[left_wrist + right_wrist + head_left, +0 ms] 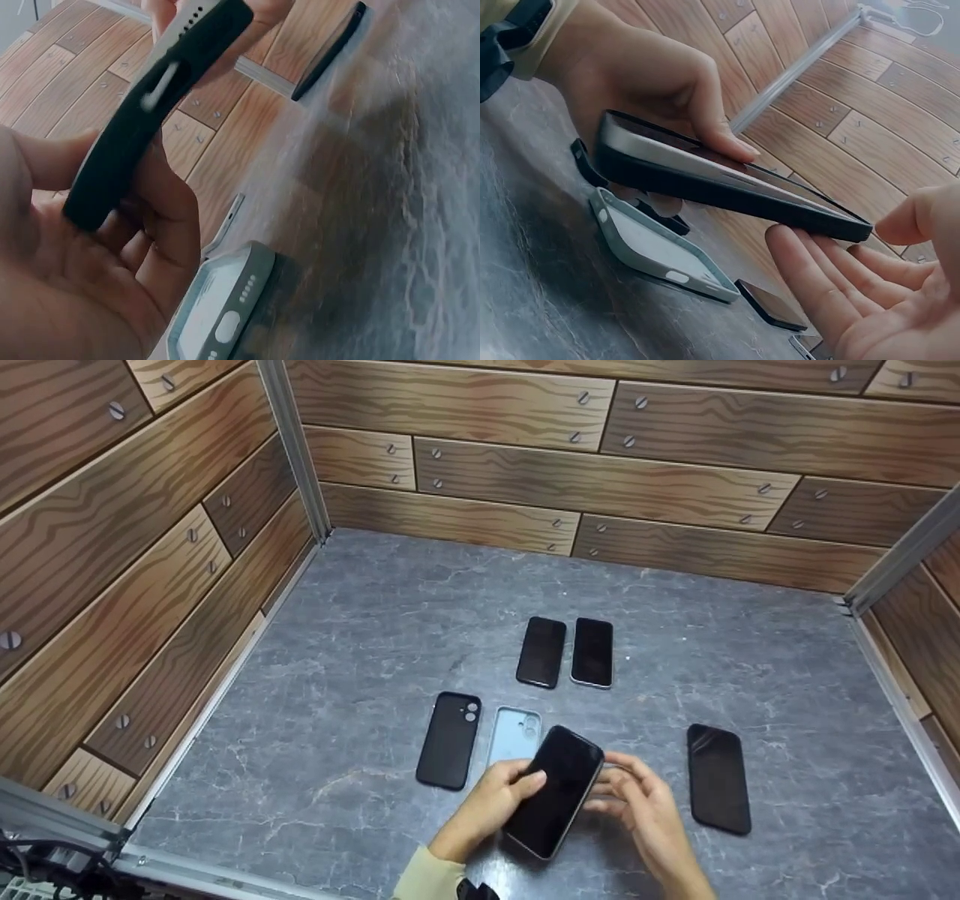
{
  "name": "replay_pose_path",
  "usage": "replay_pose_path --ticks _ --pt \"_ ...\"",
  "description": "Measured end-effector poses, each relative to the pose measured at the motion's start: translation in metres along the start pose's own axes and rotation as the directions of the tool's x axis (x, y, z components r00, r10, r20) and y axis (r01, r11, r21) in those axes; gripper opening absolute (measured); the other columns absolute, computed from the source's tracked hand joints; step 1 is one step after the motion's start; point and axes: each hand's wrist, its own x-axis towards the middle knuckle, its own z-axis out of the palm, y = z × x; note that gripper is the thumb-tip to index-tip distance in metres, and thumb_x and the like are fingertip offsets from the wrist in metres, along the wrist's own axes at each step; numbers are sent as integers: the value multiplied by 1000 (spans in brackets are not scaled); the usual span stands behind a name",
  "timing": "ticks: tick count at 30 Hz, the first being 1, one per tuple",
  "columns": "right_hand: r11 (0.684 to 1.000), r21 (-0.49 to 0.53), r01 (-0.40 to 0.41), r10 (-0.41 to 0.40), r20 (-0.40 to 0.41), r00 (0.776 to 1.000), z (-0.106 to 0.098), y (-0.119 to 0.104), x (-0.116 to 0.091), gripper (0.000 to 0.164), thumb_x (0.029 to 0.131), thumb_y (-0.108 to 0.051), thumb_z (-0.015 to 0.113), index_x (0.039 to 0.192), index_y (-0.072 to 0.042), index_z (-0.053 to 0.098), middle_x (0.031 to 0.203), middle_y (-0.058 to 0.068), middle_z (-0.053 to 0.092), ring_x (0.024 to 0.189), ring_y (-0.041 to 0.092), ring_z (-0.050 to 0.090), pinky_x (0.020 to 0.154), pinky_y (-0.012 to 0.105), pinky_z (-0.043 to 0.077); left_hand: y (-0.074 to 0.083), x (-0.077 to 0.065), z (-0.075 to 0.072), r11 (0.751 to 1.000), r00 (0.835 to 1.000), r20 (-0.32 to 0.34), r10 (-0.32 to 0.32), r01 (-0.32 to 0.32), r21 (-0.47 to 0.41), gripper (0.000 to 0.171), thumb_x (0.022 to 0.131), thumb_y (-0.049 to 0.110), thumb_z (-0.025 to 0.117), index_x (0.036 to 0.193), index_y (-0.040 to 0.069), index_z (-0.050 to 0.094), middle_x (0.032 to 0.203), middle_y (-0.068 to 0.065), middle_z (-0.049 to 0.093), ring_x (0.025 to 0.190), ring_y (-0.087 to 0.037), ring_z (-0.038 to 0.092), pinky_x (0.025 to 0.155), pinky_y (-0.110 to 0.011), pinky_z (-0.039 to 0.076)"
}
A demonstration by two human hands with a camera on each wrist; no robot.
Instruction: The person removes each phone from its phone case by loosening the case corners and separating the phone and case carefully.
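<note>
My left hand [487, 802] grips a smartphone [559, 795] together with a black phone case [705, 191], thumb over the dark screen and fingers beneath. Seen from the right wrist, the phone's pale edge sits at an angle in the case, standing higher at the end nearer the left wrist. Extended fingers of my right hand [649, 810] reach under the case's far end, its thumb beside that end. Just beyond the left hand lies a light blue phone case [514, 735], partly hidden. To its left a black phone case [448, 742] lies with its inside facing up.
Two dark-screened phones [541, 652] lie side by side farther back. Another dark phone [718, 780] rests on the right. The grey marbled tabletop [360, 645] is bounded by wood-patterned walls [480, 465] with metal corner posts.
</note>
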Motion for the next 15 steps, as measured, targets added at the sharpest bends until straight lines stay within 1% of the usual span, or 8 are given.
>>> replay_pose_path --ticks 3,5,7,10,12,15 --pt "1000 -21 -21 20 -27 999 0 0 1 31 104 -7 44 129 11 45 103 10 70 91 23 70 79 46 61 1 -1 -2 996 1000 -16 24 -22 83 28 99 25 56 99 0 70 83 -5 68 70 -6 61 68 -22 52" --pt "998 -37 -53 52 -36 998 1 1 1 33 104 -8 46 129 13 45 105 10 70 91 23 70 80 47 60 0 -1 -2 990 999 -25 35 -31 134 28 99 26 56 97 2 70 82 -4 68 71 -5 60 70 -21 51" --pt "995 -62 -83 81 -34 996 1 1 2 36 104 -9 46 130 15 45 108 9 70 93 24 70 81 47 60 0 -2 -2 985 999 -26 39 -34 166 29 99 26 55 94 2 70 81 -4 67 71 -5 59 69 -20 50" --pt "987 -93 -129 126 -37 991 2 0 4 37 103 -9 48 130 16 47 111 9 68 95 24 69 84 45 60 -2 -4 -2 983 999 -17 32 -28 181 30 99 26 55 89 1 68 77 -3 65 66 -4 58 64 -19 49" --pt "983 -112 -144 141 -34 989 2 -1 4 37 102 -7 47 131 17 46 112 10 67 96 24 69 85 44 59 -3 -4 -1 983 1000 -18 19 -15 181 30 100 23 54 89 -1 67 77 -5 65 64 -5 57 62 -18 49" --pt "980 -120 -159 156 -32 987 1 -2 4 36 101 -2 44 131 18 45 112 11 66 97 24 69 86 43 59 -5 -4 -2 982 1000 -20 5 -1 187 30 100 23 54 89 0 68 77 -6 66 63 -6 58 61 -18 49"
